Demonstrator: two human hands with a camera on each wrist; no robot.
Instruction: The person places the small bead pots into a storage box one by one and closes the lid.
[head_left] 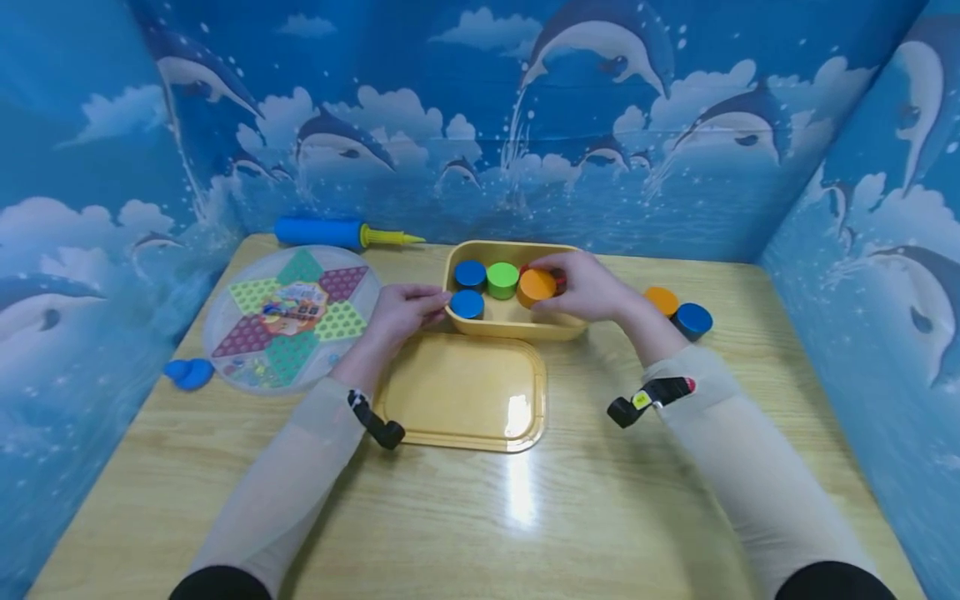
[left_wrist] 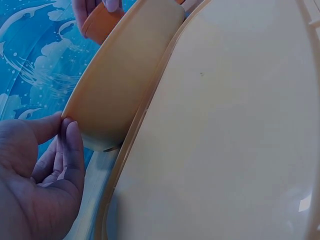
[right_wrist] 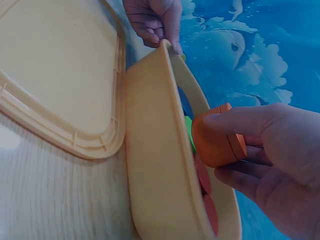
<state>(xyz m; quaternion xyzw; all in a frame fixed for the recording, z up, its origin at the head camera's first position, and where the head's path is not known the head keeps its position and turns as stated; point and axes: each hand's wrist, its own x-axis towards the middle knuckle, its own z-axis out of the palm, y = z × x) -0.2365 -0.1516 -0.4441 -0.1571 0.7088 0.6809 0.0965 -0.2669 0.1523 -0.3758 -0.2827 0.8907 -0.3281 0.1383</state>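
Observation:
My right hand (head_left: pixel 588 287) holds a small round orange jar (head_left: pixel 536 286) with a lid, over the right part of a tan plastic box (head_left: pixel 525 332). Thumb and fingers grip the jar's sides in the right wrist view. At the box's left end my left hand (head_left: pixel 405 312) pinches the rim between thumb and fingers. Inside stand two blue jars (head_left: pixel 470 273) and a green jar (head_left: pixel 502 279). Red jars (right_wrist: pixel 211 212) show past the box wall in the right wrist view, mostly hidden from the head view by the right hand.
A flat tan lid (head_left: pixel 465 392) lies in front of the box. Another orange jar (head_left: pixel 662 301) and a blue jar (head_left: pixel 692 320) stand to the right. On the left are a round game board (head_left: pixel 296 321), a blue pump (head_left: pixel 318 232) and a blue object (head_left: pixel 189 373).

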